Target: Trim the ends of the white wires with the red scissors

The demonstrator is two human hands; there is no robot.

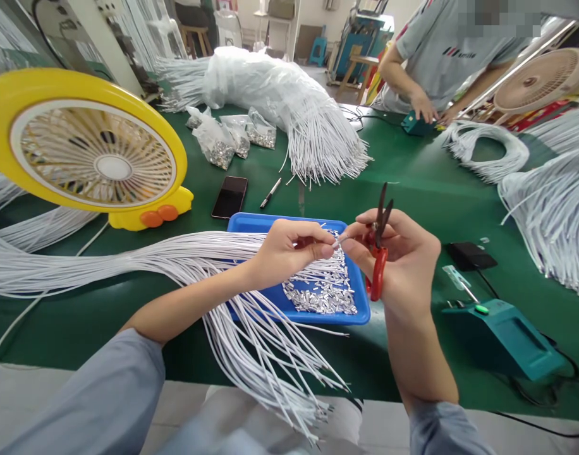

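Observation:
My left hand pinches the end of a white cord above a blue tray that holds several small silver metal caps. My right hand meets it fingertip to fingertip and grips red-handled scissors with the dark blades pointing up. A thick bundle of white cords runs from the left under my left forearm and fans out over the table's near edge.
A yellow desk fan stands at the left, with a phone and a pen behind the tray. A teal device sits at the right. Bagged cords, small bags and another person's hands are farther back.

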